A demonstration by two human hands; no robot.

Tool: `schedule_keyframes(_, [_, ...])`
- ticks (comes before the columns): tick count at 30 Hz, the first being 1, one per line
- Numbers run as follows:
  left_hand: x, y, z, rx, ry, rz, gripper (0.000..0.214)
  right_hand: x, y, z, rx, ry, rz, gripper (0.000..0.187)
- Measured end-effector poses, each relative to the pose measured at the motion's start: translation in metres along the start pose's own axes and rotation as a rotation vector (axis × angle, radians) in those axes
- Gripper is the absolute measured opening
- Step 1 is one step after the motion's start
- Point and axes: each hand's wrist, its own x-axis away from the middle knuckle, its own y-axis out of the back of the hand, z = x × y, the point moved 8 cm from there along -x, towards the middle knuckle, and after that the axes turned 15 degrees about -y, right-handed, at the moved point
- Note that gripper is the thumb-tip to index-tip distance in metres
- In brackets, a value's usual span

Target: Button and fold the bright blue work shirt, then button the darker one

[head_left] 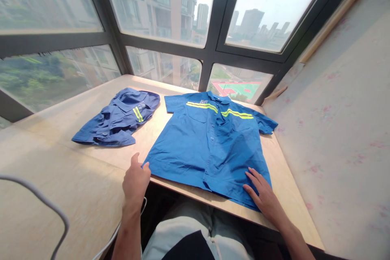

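Observation:
A bright blue short-sleeved work shirt [210, 146] with yellow reflective stripes lies spread flat, front up, on the wooden tabletop [91, 178]. My left hand [136, 182] rests at the shirt's lower left hem corner, fingers curled round the edge of the cloth. My right hand [262, 193] lies flat on the lower right hem, fingers stretched out. A second, darker blue shirt [117, 120] lies crumpled to the left, apart from both hands.
Large dark-framed windows [210, 48] run along the table's far edge. A pale patterned wall [341, 109] stands to the right. A white cable [45, 203] loops over the table's near left part. My lap shows below the near edge.

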Motion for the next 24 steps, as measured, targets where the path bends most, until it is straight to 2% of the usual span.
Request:
schedule_keyframes(2, [0.004, 0.009, -0.001, -0.056, 0.014, -0.08, 0.056, 0.003, 0.0, -0.002, 0.007, 0.002, 0.001, 0.054])
schedule_keyframes(4, [0.005, 0.015, -0.007, -0.105, -0.059, -0.177, 0.056, 0.004, 0.0, -0.004, 0.001, -0.004, 0.001, 0.054])
schedule_keyframes(7, [0.009, 0.014, -0.023, -0.14, -0.238, -0.326, 0.054, 0.003, 0.0, -0.005, -0.02, -0.02, 0.017, 0.054])
schedule_keyframes(9, [0.018, 0.002, -0.044, -0.087, -0.412, -0.371, 0.052, 0.001, 0.0, -0.005, -0.036, -0.042, 0.032, 0.054])
schedule_keyframes(11, [0.035, -0.022, -0.076, -0.014, -0.66, -0.317, 0.048, -0.001, 0.001, -0.005, -0.052, -0.068, 0.042, 0.053])
schedule_keyframes(13, [0.06, -0.055, -0.107, -0.001, -0.898, -0.178, 0.045, -0.002, 0.002, -0.004, -0.065, -0.091, 0.05, 0.053])
schedule_keyframes(16, [0.097, -0.099, -0.132, -0.118, -1.116, -0.053, 0.056, -0.003, 0.005, -0.002, -0.084, -0.108, 0.058, 0.053])
schedule_keyframes(18, [0.113, -0.117, -0.135, -0.198, -1.176, -0.032, 0.063, -0.005, 0.009, 0.003, -0.108, -0.115, 0.039, 0.052])
schedule_keyframes(20, [0.119, -0.126, -0.133, -0.251, -1.185, -0.03, 0.067, -0.01, 0.017, 0.015, -0.148, -0.11, -0.006, 0.049])
schedule_keyframes(24, [0.12, -0.126, -0.131, -0.298, -1.189, -0.03, 0.068, -0.026, 0.03, 0.071, -0.238, 0.027, -0.064, 0.04])
